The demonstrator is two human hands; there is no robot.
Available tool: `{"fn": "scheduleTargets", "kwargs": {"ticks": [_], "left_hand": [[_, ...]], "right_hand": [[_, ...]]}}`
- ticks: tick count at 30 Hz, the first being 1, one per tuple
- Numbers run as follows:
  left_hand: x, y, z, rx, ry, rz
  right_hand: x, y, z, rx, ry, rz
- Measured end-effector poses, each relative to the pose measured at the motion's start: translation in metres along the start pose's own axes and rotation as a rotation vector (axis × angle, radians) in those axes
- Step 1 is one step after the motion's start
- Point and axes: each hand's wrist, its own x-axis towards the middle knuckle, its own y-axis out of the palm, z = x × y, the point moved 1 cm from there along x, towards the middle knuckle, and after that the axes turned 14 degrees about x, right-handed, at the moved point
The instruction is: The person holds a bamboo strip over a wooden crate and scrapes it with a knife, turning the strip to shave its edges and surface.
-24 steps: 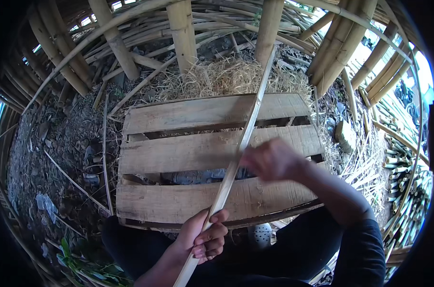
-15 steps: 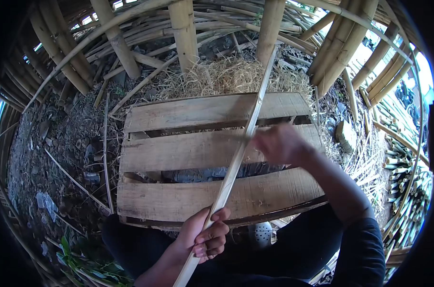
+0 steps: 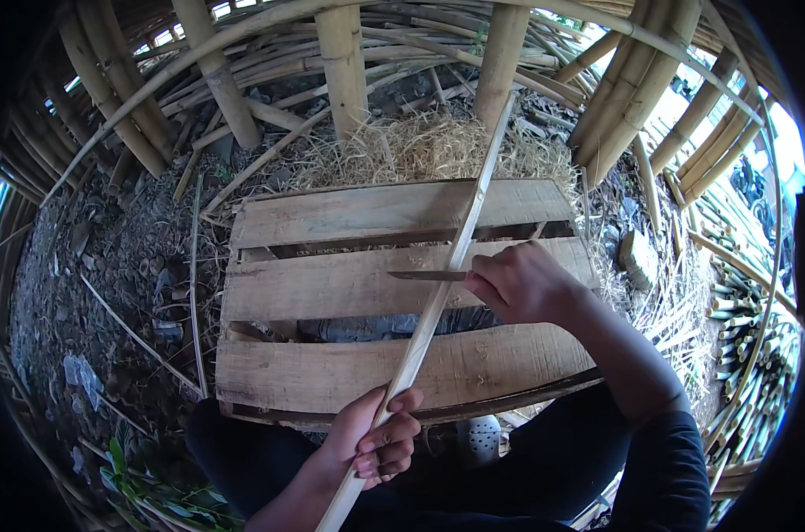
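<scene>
My left hand (image 3: 377, 436) is closed round the lower part of a long, pale bamboo strip (image 3: 431, 316). The strip slants up and away to the right, across a low slatted wooden table (image 3: 331, 282). In my right hand (image 3: 525, 282) is a knife (image 3: 426, 276), its dark blade pointing left and lying across the strip around the middle of the table. The fist hides most of the knife's handle. Whether the edge touches the strip cannot be made out.
A heap of thin shavings (image 3: 429, 146) lies beyond the table, before upright bamboo posts (image 3: 342, 71). Bundled cut bamboo (image 3: 757, 355) is stacked at the right. A stone block (image 3: 637, 257) sits right of the table; green leaves (image 3: 167, 488) are at lower left.
My right hand, blurred by motion before, has come slightly nearer to me, and the knife blade now shows sharply across the strip. My left hand has kept its grip with hardly any shift.
</scene>
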Motion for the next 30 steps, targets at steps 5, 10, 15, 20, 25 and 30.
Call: {"fn": "scheduleTargets", "kwargs": {"ticks": [5, 10, 15, 20, 25, 30], "left_hand": [[0.004, 0.005, 0.003, 0.003, 0.006, 0.035], [-0.003, -0.003, 0.001, -0.105, 0.069, 0.095], [-0.005, -0.001, 0.004, -0.147, 0.103, 0.156], [-0.004, 0.002, 0.003, -0.165, 0.152, 0.202], [-0.009, -0.004, -0.004, -0.125, 0.268, 0.187], [-0.007, -0.004, -0.005, -0.067, 0.319, 0.187]], "right_hand": [[-0.006, -0.021, -0.054, -0.212, 0.409, -0.204], [-0.036, -0.038, 0.012, -0.104, 0.251, -0.453], [-0.061, -0.029, 0.039, 0.069, 0.363, -0.101], [-0.053, 0.016, 0.054, -0.141, 0.028, -0.009], [-0.049, 0.013, 0.078, -0.187, 0.077, 0.052], [-0.045, 0.031, 0.067, -0.131, -0.055, 0.062]]}}
